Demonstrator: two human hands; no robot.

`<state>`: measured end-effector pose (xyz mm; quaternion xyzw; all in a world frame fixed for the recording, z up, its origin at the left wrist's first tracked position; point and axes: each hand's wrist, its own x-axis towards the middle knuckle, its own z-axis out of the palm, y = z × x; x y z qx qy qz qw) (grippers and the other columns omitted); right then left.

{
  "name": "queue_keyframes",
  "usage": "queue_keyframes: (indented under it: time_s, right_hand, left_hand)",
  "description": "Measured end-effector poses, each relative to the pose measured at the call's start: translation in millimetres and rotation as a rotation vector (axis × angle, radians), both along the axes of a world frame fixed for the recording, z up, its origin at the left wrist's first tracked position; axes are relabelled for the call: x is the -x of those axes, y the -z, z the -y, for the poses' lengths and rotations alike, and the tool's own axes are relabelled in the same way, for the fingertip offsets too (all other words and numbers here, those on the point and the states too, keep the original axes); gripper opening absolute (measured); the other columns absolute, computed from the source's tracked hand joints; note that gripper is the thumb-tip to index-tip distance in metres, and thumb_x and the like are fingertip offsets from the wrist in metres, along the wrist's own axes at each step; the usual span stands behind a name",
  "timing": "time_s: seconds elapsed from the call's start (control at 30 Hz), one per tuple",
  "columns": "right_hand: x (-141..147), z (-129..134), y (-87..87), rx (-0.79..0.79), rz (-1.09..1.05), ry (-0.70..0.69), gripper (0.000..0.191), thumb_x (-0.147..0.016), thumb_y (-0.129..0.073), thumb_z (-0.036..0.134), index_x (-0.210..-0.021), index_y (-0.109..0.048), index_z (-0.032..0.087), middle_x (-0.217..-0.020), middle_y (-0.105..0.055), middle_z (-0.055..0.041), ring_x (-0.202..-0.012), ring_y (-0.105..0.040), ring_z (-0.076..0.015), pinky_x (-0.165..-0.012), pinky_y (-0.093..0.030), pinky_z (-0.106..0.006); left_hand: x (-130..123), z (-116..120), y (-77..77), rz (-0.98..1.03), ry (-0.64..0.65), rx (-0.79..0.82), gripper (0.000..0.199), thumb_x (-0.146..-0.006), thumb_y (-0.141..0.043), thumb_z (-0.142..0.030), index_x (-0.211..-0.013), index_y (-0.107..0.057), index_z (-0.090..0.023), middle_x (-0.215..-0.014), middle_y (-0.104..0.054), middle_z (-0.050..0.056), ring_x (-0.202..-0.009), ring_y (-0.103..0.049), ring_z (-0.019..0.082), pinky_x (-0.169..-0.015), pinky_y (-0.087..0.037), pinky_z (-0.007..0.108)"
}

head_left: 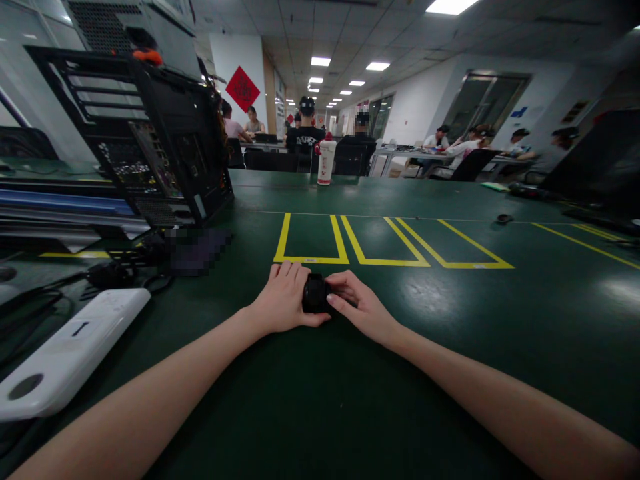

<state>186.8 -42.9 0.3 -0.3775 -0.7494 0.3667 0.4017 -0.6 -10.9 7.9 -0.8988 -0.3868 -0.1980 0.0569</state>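
Note:
Between both hands, in the middle of the head view, is a small black rounded object on or just above the green table; its exact kind cannot be made out. My left hand curls around its left side, with the thumb along the near edge. From the right, my right hand pinches at its right side with bent fingers and thumb. Parts of the object are hidden by the fingers. Just beyond the hands, yellow tape outlines mark the table.
At left stand an open black computer case, cables and a long white device. A white and red cup is at the table's far edge. A small dark round item lies right. Several people sit at tables behind.

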Motion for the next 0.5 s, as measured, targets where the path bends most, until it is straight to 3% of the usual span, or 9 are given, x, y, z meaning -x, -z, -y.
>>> queue_keyframes:
  time_s: [0.33,0.5]
  right_hand:
    - [-0.3,-0.1,-0.1,0.053,0.067,0.032,0.028,-0.083,-0.049,0.025,-0.110,-0.042,0.021,-0.106,-0.052,-0.0068,-0.095,-0.056,-0.0182,-0.083,-0.049,-0.040]
    - [0.0,2.4,-3.0,-0.039,0.053,-0.012,0.028,-0.078,-0.055,0.020,-0.104,-0.045,0.022,-0.104,-0.051,-0.0047,-0.098,-0.053,-0.0183,-0.088,-0.047,-0.040]
  left_hand:
    - [-0.9,1.5,-2.7,-0.021,-0.007,0.013,0.067,-0.064,-0.050,-0.066,-0.101,-0.048,-0.011,-0.094,-0.050,0.011,-0.087,-0.046,0.027,-0.077,-0.034,0.040]
    - [-1.4,1.3,-2.9,-0.036,-0.012,0.007,0.068,-0.064,-0.049,-0.067,-0.102,-0.047,-0.010,-0.094,-0.050,0.011,-0.086,-0.046,0.027,-0.076,-0.035,0.040]
